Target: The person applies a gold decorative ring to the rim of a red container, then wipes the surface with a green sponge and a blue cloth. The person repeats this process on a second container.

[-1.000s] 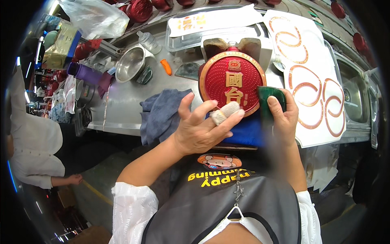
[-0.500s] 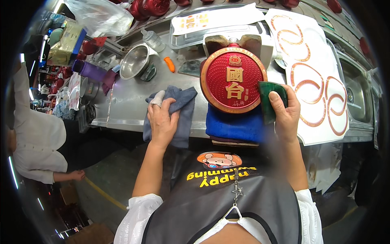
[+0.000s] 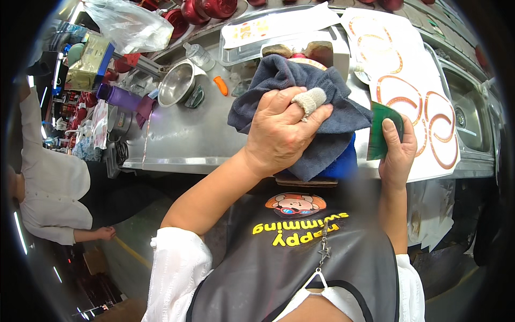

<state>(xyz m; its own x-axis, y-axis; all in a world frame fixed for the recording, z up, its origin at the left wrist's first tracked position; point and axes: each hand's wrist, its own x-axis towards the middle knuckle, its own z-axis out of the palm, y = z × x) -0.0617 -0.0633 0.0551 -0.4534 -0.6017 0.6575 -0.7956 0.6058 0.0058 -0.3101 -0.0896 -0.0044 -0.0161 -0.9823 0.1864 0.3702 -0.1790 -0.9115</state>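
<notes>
My left hand (image 3: pixel 284 131) is closed on a grey-blue cloth (image 3: pixel 268 75), pressing it over the front of the round red bottle. Only a sliver of the bottle's gold rim (image 3: pixel 308 63) shows above the cloth; the rest is covered. A pale knitted sleeve (image 3: pixel 309 102) wraps one of my left fingers. Under the cloth lies a folded blue towel (image 3: pixel 343 161) at the counter's front edge. To the right, my right hand (image 3: pixel 398 147) pinches a dark green flexible scraper sheet (image 3: pixel 380 131) between thumb and fingers, apart from the bottle.
White sheets with red-gold ring decals (image 3: pixel 399 96) lie at right, beside a sink (image 3: pixel 466 123). On the left stand a steel bowl (image 3: pixel 177 83), a clear bottle (image 3: pixel 198 56) and an orange tool (image 3: pixel 220 86). A tray (image 3: pixel 230 53) is behind. A person in white (image 3: pixel 53 172) is at far left.
My left hand has carried the cloth from the counter rightward onto the bottle's face, covering it. My right hand has moved right with the green scraper, away from the bottle.
</notes>
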